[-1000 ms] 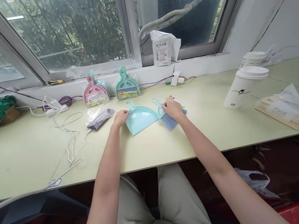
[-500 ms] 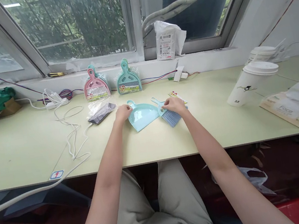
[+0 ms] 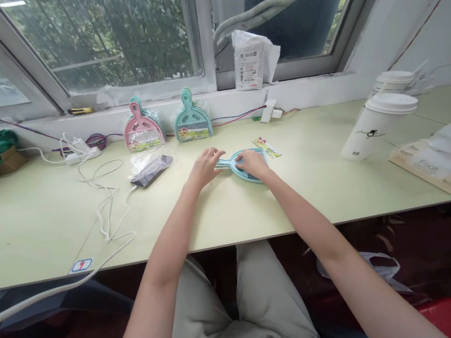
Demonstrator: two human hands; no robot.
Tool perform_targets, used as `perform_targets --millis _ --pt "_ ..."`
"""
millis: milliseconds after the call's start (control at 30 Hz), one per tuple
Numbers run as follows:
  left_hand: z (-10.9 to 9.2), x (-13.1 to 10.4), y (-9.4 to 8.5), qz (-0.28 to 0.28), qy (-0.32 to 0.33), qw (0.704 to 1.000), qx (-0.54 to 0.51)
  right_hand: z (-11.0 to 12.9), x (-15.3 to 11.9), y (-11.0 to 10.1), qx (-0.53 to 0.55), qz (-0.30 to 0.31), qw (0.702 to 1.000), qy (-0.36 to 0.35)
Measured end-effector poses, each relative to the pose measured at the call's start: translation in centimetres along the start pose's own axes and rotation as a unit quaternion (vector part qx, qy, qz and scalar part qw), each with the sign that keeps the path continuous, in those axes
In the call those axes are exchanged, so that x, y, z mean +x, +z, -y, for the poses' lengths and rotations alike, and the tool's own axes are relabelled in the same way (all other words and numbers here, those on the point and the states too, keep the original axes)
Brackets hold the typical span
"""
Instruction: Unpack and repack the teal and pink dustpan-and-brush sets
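Note:
A light blue dustpan [image 3: 246,177] lies on the table with its handle pointing left and its wide part to the right. The small brush [image 3: 231,162] of the same colour is on top of it, their handles lined up. My right hand [image 3: 251,163] is closed on the brush over the pan and hides most of the bristles. At the handle end is my left hand [image 3: 207,168], its thumb and fingers apart on either side of the handle tips. A printed card [image 3: 267,147] lies just behind the pan's right side.
Packaged sets, one pink [image 3: 142,126] and one green [image 3: 192,118], lean at the back wall. A phone [image 3: 151,172] under clear plastic and white cables lie left. Two paper cups [image 3: 373,125] and a tissue pack [image 3: 434,161] are on the right.
The dustpan has turned so its handle points left, and the brush has come from its right side onto it. My left hand moved right and opened; my right hand moved slightly left.

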State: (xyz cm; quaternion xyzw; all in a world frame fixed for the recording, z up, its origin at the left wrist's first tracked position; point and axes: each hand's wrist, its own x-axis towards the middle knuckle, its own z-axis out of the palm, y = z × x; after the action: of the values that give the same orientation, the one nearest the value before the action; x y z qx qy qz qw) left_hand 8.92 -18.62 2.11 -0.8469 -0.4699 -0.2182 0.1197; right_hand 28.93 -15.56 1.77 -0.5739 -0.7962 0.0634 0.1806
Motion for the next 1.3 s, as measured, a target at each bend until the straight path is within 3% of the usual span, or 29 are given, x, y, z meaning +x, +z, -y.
perform_targets --millis 67,133,267,367,433,500,567,633,700,767,867,933,1033,1133,1200,1300 --pt "-0.1 0.0 0.4 0.028 0.069 0.995 0.059 0.0 0.1 0.1 0.006 -0.002 1.0 -0.009" --pt "-0.4 0.2 1.0 0.073 0.094 0.989 0.085 0.1 0.3 0.2 0.018 -0.002 1.0 -0.021" --pt "-1.1 0.7 2.1 0.119 0.02 0.992 0.024 0.0 0.6 0.5 0.028 0.014 0.999 -0.04" --pt "-1.2 0.5 2.4 0.089 -0.042 0.991 -0.092 -0.4 0.8 0.6 0.038 0.027 0.998 -0.048" --pt "-1.3 0.4 2.3 0.017 -0.081 0.981 -0.175 -0.5 0.8 0.6 0.071 0.024 0.997 -0.031" --pt "-1.8 0.6 1.9 -0.095 -0.15 0.946 -0.271 -0.2 0.9 0.5 0.111 -0.015 0.994 0.01" --pt "-2.5 1.3 1.7 -0.174 -0.246 0.862 -0.408 0.5 1.1 0.4 0.154 -0.086 0.983 0.051" --pt "-3.2 2.0 1.7 -0.162 -0.303 0.76 -0.552 1.1 1.4 0.2 0.208 -0.126 0.968 0.055" --pt "-3.5 2.6 2.1 -0.123 -0.315 0.695 -0.635 1.2 1.7 0.0 0.259 -0.122 0.958 0.022" --pt "-3.2 2.7 2.5 -0.124 -0.332 0.673 -0.649 0.3 1.9 0.1 0.256 -0.139 0.957 0.013" --pt "-1.6 2.2 2.6 -0.154 -0.387 0.632 -0.654 -2.7 2.1 0.6 0.134 -0.192 0.969 0.081" --pt "-0.3 1.7 2.3 -0.171 -0.402 0.593 -0.676 -5.0 2.2 1.1 0.061 -0.136 0.981 0.127" --pt "1.6 1.0 1.9 -0.209 -0.433 0.549 -0.684 -6.8 2.3 1.8 0.053 -0.043 0.99 0.121" --pt "3.1 0.6 1.9 -0.238 -0.481 0.531 -0.656 -6.4 2.2 2.0 0.081 -0.023 0.996 0.035" --pt "3.7 0.4 2.0 -0.248 -0.496 0.521 -0.648 -5.2 1.9 1.9 0.078 -0.053 0.996 -0.01" --pt "4.4 0.2 2.3 -0.254 -0.502 0.518 -0.645 -3.1 1.3 1.9 0.049 -0.129 0.99 0.02"
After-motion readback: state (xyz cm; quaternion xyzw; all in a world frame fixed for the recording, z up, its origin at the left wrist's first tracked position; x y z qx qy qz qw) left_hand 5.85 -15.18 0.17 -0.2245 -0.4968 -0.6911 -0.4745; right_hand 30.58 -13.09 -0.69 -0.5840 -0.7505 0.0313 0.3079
